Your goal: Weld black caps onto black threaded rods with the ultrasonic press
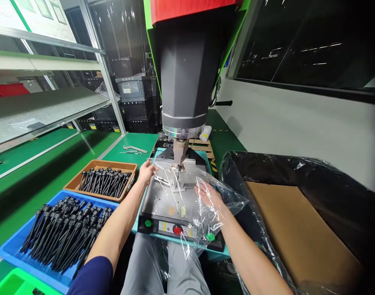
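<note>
A clear plastic bag (187, 205) is spread over the metal work plate (162, 200) of a bench press and hangs down over its front edge. My left hand (147, 171) is at the upper left of the plate, its fingers pinching the edge of the film. On the right side, my right hand (209, 196) lies behind or inside the film, fingers stretched out towards the fixture. Under the press head (184, 82), a narrow tool tip (179, 168) points down at a small metal fixture (177, 185), partly veiled by the plastic.
At left, a blue tray (9, 250) and a brown tray (71, 183) hold many black rod-like parts with thick heads. A wrench (135, 148) lies on the green table. Green and red buttons (177, 230) line the press front. A plastic-lined box (298, 221) with cardboard stands right.
</note>
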The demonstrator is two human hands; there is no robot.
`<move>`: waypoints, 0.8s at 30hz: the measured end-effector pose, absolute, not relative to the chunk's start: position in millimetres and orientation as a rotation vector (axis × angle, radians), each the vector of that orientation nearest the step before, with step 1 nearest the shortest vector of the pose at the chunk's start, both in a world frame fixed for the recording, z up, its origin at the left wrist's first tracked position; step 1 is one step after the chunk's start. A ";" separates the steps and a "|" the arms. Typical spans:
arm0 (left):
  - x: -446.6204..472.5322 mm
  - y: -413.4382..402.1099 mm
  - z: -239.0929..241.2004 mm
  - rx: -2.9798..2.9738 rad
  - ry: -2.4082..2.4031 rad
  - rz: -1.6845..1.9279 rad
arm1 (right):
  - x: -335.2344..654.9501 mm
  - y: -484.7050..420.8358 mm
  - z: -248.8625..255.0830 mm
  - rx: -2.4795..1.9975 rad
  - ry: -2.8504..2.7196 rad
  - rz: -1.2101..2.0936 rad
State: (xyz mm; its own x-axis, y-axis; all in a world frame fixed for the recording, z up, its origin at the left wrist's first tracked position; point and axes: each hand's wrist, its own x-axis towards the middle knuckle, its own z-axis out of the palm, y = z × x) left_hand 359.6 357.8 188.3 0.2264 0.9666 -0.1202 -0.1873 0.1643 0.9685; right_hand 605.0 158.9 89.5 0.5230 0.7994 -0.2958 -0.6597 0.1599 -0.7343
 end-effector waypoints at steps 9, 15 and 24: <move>343.8 357.9 177.6 1.061 1.037 1.021 | 607.2 92.1 61.8 -1.086 -0.113 0.762; 343.5 359.3 176.0 1.058 1.073 1.024 | 593.9 61.4 52.9 -1.185 -0.072 0.586; 335.5 361.2 172.3 1.105 1.120 1.016 | 582.1 33.4 40.4 -1.346 -0.095 0.395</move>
State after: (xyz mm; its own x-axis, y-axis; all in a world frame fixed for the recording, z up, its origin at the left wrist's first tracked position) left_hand 335.5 361.2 172.3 0.1541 0.9758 -0.1552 -0.0604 0.1661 0.9843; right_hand 582.1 33.4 40.4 0.9302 0.3312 -0.1585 -0.2234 0.1679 -0.9602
